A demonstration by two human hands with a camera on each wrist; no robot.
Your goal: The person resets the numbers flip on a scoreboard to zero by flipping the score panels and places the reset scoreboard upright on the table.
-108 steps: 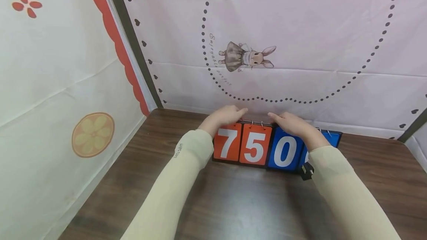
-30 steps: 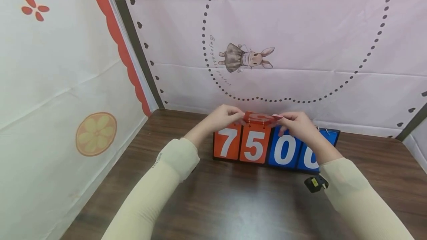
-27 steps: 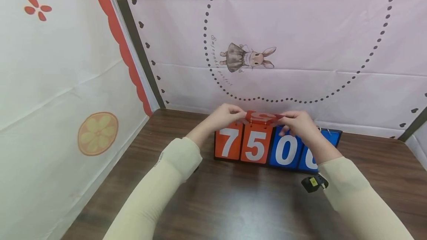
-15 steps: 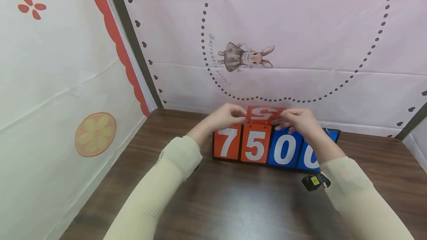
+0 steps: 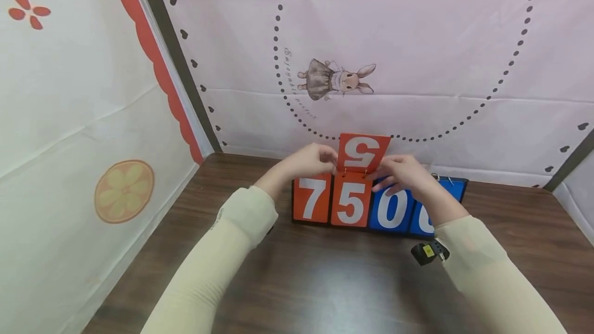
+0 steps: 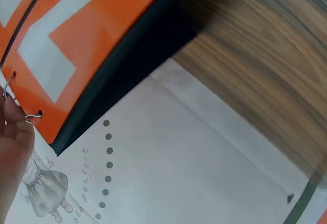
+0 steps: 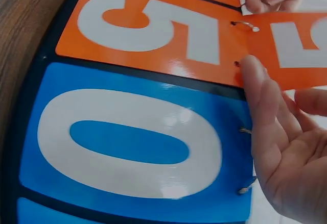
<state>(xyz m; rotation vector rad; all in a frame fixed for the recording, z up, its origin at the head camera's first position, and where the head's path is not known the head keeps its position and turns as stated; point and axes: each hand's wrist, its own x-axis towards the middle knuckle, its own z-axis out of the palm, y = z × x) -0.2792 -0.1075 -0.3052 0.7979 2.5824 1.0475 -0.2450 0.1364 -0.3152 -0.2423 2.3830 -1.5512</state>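
A flip scoreboard [image 5: 350, 226] stands on the table, its orange cards reading 7 and 5 and its first blue card 0. Above the 5, a raised orange card [image 5: 359, 151] stands up from the metal rings, showing an upside-down 5. My left hand [image 5: 313, 161] is at the card's lower left edge, above the 7, fingers loosely bent. To the right, my right hand [image 5: 401, 173] has its fingers spread in front of the blue 0's top. In the right wrist view, a fingertip [image 7: 253, 66] lies by the hinge of the raised card [image 7: 301, 45].
The brown wood-grain table [image 5: 325, 282] stretches out in front of the scoreboard. Behind it hangs a pale pink cloth [image 5: 417, 55] with a rabbit print, and a white cloth [image 5: 69, 117] hangs at the left. A small black device [image 5: 424, 252] sits at the right wrist.
The orange card between my hands has swung up from nearly flat to standing, its upside-down 5 now in full view. My right hand has loosened from its edge and lowered slightly, fingers spreading.
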